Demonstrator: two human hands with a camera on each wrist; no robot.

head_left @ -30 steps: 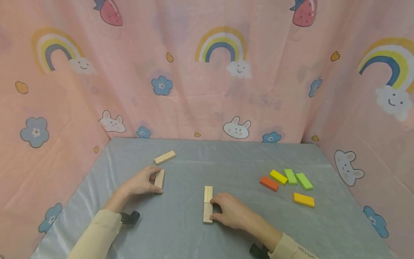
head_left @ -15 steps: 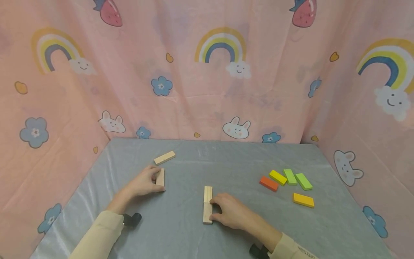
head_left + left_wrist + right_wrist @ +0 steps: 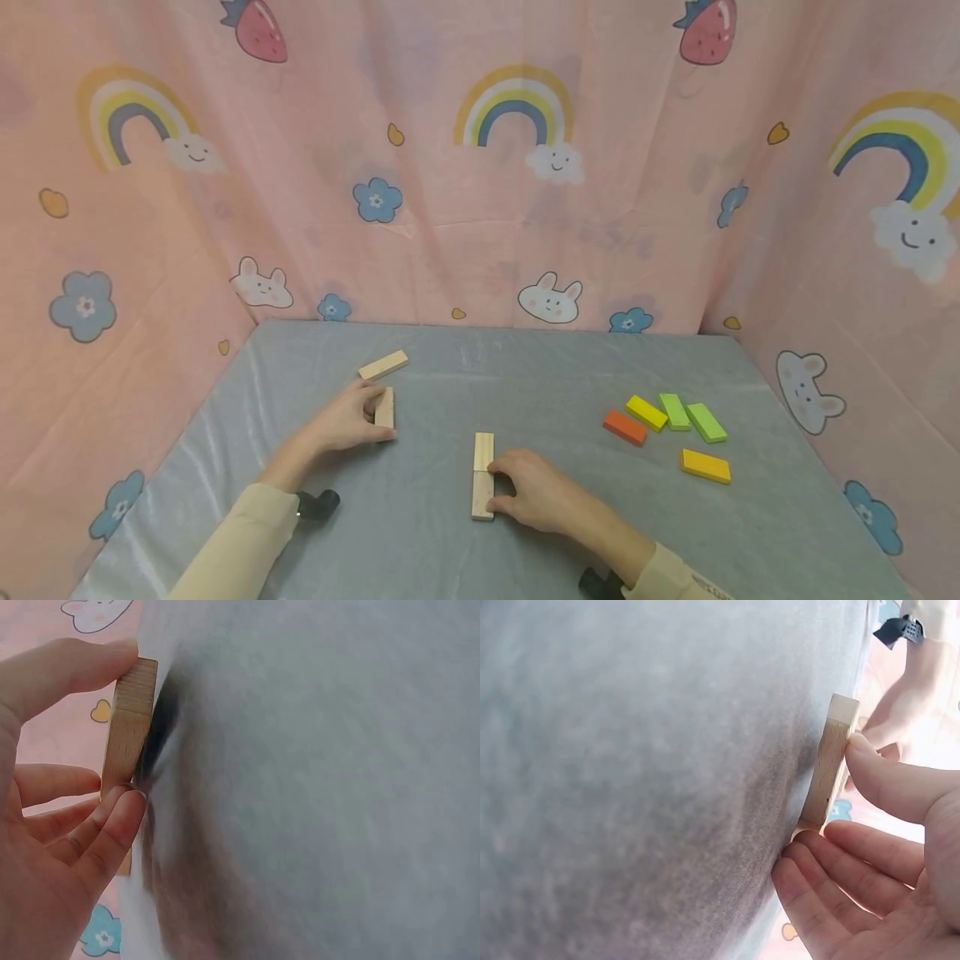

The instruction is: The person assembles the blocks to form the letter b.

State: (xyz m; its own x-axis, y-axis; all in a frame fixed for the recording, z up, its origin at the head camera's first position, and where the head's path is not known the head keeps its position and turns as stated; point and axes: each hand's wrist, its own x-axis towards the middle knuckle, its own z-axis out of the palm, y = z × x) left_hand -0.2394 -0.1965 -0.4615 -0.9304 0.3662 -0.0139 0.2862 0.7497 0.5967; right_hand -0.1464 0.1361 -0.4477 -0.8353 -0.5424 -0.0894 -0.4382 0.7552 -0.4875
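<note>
My left hand (image 3: 347, 419) pinches a plain wooden block (image 3: 385, 408) by its two ends, thumb on the near end and fingers on the far one. The left wrist view shows this wooden block (image 3: 127, 724) on edge-on view, close over the grey cloth. Near the middle of the table, two plain blocks lie end to end in a line, a far one (image 3: 483, 450) and a near one (image 3: 483, 495). My right hand (image 3: 542, 492) holds the near one between thumb and fingers; in the right wrist view the thumb presses that block (image 3: 829, 769) at one end.
Another plain block (image 3: 383, 365) lies beyond my left hand. At the right sit an orange-red block (image 3: 625, 427), a yellow block (image 3: 647, 412), two green blocks (image 3: 674, 412) and an amber block (image 3: 705, 466). A pink patterned curtain (image 3: 450, 242) encloses the grey table (image 3: 555, 375).
My left hand has moved rightward and slightly away from me, carrying its wooden block, which now stands straighter. My right hand and the two lined-up blocks stay in place.
</note>
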